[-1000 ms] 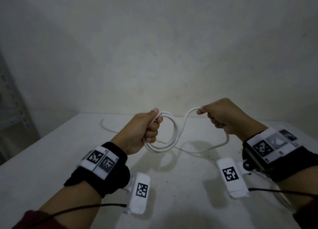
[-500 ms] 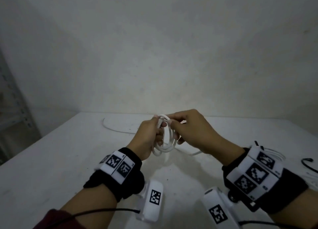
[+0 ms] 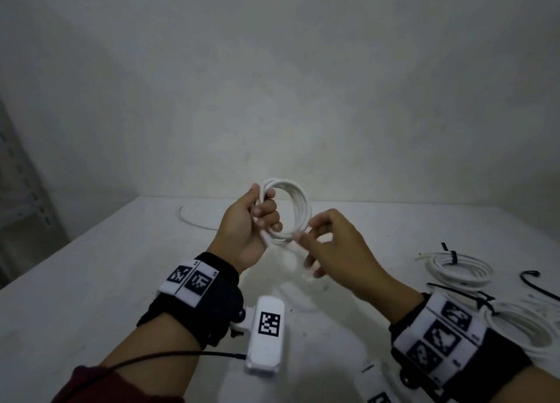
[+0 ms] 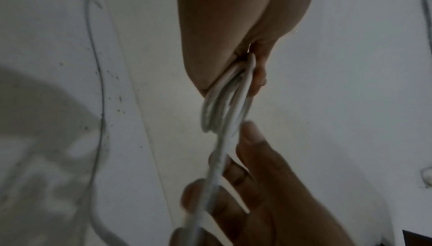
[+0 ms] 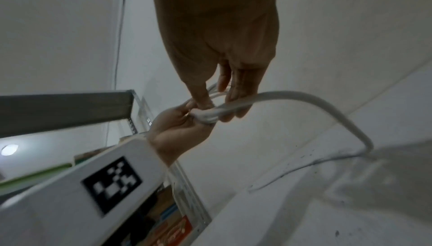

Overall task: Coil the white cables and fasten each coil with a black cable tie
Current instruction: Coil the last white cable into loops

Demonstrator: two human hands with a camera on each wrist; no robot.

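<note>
— White cable, wound into a coil (image 3: 288, 211): where does it sit against the fingers?

— Above the tabletop (image 3: 91, 281). The left hand (image 3: 248, 226) has its fingers curled through the loops on the coil's left side, thumb on top. The right hand (image 3: 330, 245) pinches the coil's lower right edge between thumb and fingertips (image 3: 298, 236), its other fingers loosely bent.

— What does a wrist camera add?

— The right wrist view shows a loose length of the cable (image 5: 327, 109) arching away from the pinch down to the tabletop; the head view hides that. The left wrist view shows the loops edge-on, blurred.

— And farther off?

— To the right lie two finished coils (image 3: 460, 269), the nearer one (image 3: 524, 327) too, each bound with a black tie (image 3: 451, 255). At the far left edge, another white cable (image 3: 194, 220) curves on the tabletop.
</note>
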